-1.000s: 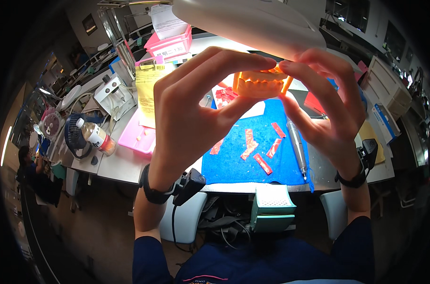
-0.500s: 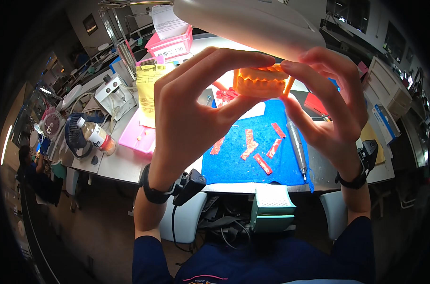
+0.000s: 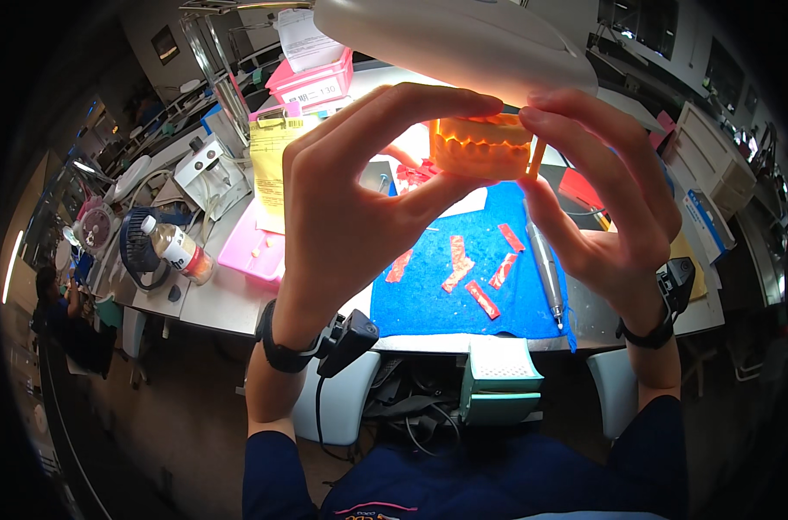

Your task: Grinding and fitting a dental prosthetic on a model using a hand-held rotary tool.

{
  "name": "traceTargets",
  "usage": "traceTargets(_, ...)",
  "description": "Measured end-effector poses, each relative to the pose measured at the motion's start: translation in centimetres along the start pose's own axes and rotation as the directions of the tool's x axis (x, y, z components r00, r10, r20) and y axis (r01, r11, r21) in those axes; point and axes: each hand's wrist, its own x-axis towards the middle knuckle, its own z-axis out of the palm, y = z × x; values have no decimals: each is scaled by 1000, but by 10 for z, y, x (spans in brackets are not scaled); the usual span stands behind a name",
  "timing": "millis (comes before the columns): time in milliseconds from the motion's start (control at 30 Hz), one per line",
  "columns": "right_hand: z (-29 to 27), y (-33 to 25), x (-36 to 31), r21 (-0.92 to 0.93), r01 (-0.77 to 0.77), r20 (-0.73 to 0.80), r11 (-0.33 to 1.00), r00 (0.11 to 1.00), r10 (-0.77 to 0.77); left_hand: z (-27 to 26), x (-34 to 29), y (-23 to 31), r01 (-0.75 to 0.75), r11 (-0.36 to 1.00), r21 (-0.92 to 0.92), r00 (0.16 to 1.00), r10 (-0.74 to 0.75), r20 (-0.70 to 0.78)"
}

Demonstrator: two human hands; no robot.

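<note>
An orange-lit dental model [image 3: 480, 154], its upper and lower teeth meeting, is held up under the lamp. My left hand [image 3: 350, 182] grips its left side, thumb below and fingers above. My right hand [image 3: 602, 191] pinches its right side, fingertips at the top and thumb near the lower corner. A thin upright yellowish stick [image 3: 538, 158] shows at that right side; whether it is joined to the model I cannot tell. Below lies a blue cloth [image 3: 428, 303] with several red-and-white strips [image 3: 482, 300] and a grey pen-shaped handpiece [image 3: 545, 269].
The white lamp head [image 3: 454, 43] hangs just above my hands. To the left are a pink tray [image 3: 246, 251], a drink bottle [image 3: 179, 250], a dark fan [image 3: 138, 247] and a yellow slip [image 3: 271, 165]. A pink bin [image 3: 311, 82] stands behind. A person [image 3: 69, 321] sits far left.
The dental model has turned slightly, so its front teeth line shows more squarely. My right hand has shifted a little to the right, its fingers still on the model's side.
</note>
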Motion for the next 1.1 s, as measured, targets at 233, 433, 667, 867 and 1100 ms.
traceTargets(233,-1,-2,1,9,6,-3,1000,1000,-6,0,0,0,17,1000,-10,1000,-17,0)
traceTargets(433,-1,-1,1,54,47,-29,997,999,-46,0,-1,0,5,1000,-2,1000,-5,-3)
traceTargets(667,0,-1,1,55,82,-36,995,996,-80,1,-1,-1,11,1000,2,1000,-11,-12)
traceTargets(867,0,-1,1,55,85,-35,995,996,-83,2,-1,-1,-2,1000,-15,1000,2,-16)
traceTargets(1100,0,-1,0,50,81,-35,995,996,-79,2,-1,-1,-33,999,2,999,33,-21)
